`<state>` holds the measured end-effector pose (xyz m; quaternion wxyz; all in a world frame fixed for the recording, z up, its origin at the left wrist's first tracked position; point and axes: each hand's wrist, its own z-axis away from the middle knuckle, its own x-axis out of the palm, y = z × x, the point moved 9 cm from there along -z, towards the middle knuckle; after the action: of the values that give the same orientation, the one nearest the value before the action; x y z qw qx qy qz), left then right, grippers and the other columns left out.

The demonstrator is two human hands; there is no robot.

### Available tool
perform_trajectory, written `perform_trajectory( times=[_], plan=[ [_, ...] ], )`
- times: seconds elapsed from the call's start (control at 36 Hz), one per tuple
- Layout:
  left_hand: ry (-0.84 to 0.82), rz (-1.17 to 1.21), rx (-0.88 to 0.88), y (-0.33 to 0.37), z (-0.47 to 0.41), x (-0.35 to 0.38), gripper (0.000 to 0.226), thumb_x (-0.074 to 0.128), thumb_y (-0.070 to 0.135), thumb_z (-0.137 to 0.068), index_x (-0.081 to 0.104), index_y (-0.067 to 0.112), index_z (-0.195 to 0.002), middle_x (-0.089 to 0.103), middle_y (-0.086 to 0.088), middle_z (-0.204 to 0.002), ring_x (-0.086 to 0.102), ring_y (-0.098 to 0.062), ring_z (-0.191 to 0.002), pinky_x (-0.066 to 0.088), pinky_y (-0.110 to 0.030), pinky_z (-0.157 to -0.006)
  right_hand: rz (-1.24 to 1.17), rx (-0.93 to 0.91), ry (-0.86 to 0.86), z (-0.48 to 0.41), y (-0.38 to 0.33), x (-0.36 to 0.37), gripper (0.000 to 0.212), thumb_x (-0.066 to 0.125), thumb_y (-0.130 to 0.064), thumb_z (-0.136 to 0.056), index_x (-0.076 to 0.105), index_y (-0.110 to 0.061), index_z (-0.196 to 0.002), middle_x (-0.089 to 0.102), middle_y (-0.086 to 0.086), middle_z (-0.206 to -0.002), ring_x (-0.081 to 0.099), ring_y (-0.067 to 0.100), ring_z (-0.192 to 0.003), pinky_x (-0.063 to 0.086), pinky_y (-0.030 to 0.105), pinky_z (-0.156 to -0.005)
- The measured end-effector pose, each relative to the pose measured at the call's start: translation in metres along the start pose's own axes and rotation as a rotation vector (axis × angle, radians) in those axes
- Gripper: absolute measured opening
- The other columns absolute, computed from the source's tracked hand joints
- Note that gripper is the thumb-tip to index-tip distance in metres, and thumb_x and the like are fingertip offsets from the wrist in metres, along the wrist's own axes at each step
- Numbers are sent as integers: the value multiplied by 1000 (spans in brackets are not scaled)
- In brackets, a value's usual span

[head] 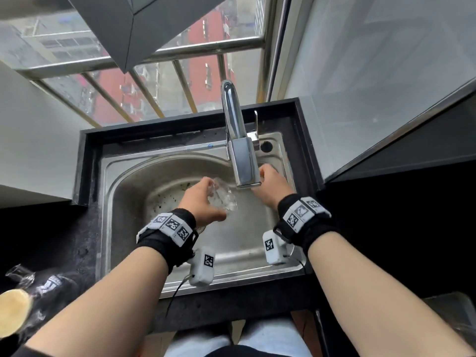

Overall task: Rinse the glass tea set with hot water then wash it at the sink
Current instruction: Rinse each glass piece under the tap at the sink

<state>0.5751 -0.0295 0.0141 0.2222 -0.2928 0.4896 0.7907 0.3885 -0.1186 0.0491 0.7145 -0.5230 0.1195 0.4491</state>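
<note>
At the far left, on the dark counter (64, 240), lie a round pale lid (13, 313), a clear glass vessel (20, 274) and a dark thing with white print (55, 282). The print is too blurred to read.

The steel sink (123, 176) is set in the counter. On its back rim there is a small blue mark (210, 145), which is also not readable. Dark specks (164, 199) lie on the floor of the basin.

The left hand (201, 202) is over the basin. Its fingers and thumb curl round a clear glass piece (224, 199) and grip it just left of the faucet's outlet. The glass piece is blurred, so I cannot tell which part of the tea set it is.

The left wrist wears a black band (167, 233) with square black-and-white code markers. A white box (203, 266) with one more marker hangs below it.

The chrome faucet (240, 155) rises from the back rim, and its spout reaches forward between the two hands.

The right hand (270, 186) is just right of the spout, and the spout hides its fingertips. I cannot tell whether it grasps something or is loose. Its wrist has the same black marker band (304, 215) and another white box (274, 247).
</note>
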Motion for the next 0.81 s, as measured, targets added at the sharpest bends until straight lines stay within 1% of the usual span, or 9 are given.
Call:
perform_trajectory(
  times=[0.06, 0.14, 0.22, 0.31, 0.39, 0.44, 0.58, 0.69, 0.81],
  plan=[
    [-64, -15, -39, -7, 0, 8, 69, 91, 23, -57, 56, 26, -116, 69, 2, -109, 68, -18, -91, 57, -28, -75, -38, 30, -81, 7, 12, 15, 28, 63, -36, -89, 47, -25, -109, 57, -2, -108, 57, 18, -98, 45, 36, -77],
    [-69, -64, -55, -15, 4, 13, 77, 92, 22, -55, 55, 26, -123, 68, 1, -112, 67, -21, -95, 60, -34, -85, -61, 42, -198, 21, 21, 39, 56, 65, -39, -77, 43, -23, -126, 53, 5, -129, 56, 22, -116, 50, 41, -96],
    [-81, -79, -40, -20, 7, 17, 83, 93, 22, -53, 53, 28, -126, 67, 5, -116, 67, -20, -98, 59, -37, -90, -41, -11, -244, 28, 24, 56, 59, 72, -35, -83, 39, -24, -131, 46, 7, -133, 54, 22, -119, 48, 40, -106],
    [-121, -34, 5, -18, 9, 22, 82, 91, 16, -53, 53, 35, -124, 67, 12, -117, 69, -15, -96, 61, -36, -86, -51, -109, -181, 32, 20, 59, 67, 82, -37, -84, 42, -25, -135, 52, 1, -125, 59, 17, -112, 51, 29, -97],
    [-163, 42, 36, -14, 12, 28, 81, 92, 10, -56, 54, 34, -124, 67, 16, -112, 68, -10, -99, 58, -25, -81, -82, -194, -99, 40, 13, 55, 85, 95, -44, -68, 47, -27, -135, 60, -9, -116, 62, 6, -106, 55, 27, -93],
    [-170, 89, 56, -12, 13, 30, 82, 92, 13, -53, 54, 37, -122, 68, 16, -109, 68, -9, -100, 61, -30, -84, -84, -241, -41, 45, 9, 50, 89, 100, -47, -59, 52, -28, -132, 64, -13, -113, 65, 2, -101, 58, 24, -91],
    [-211, 238, 116, -9, 18, 41, 77, 85, 14, -50, 56, 43, -115, 70, 14, -113, 70, -7, -104, 63, -43, -86, -53, -299, 109, 61, 7, 33, 78, 102, -50, -52, 59, -35, -115, 67, -19, -107, 66, -3, -90, 56, 14, -77],
    [-230, 272, 166, -1, 21, 46, 79, 84, 15, -51, 55, 41, -120, 70, 14, -114, 70, -6, -105, 64, -43, -84, -40, -293, 142, 65, 12, 29, 63, 101, -52, -52, 60, -36, -98, 70, -16, -99, 66, -2, -87, 58, 20, -78],
    [-248, 297, 190, 6, 24, 54, 84, 86, 12, -51, 56, 36, -125, 69, 11, -118, 69, -8, -106, 64, -42, -83, -3, -306, 166, 72, 14, 25, 59, 99, -52, -54, 63, -35, -97, 68, -14, -91, 60, -2, -78, 55, 19, -73]
  ],
)
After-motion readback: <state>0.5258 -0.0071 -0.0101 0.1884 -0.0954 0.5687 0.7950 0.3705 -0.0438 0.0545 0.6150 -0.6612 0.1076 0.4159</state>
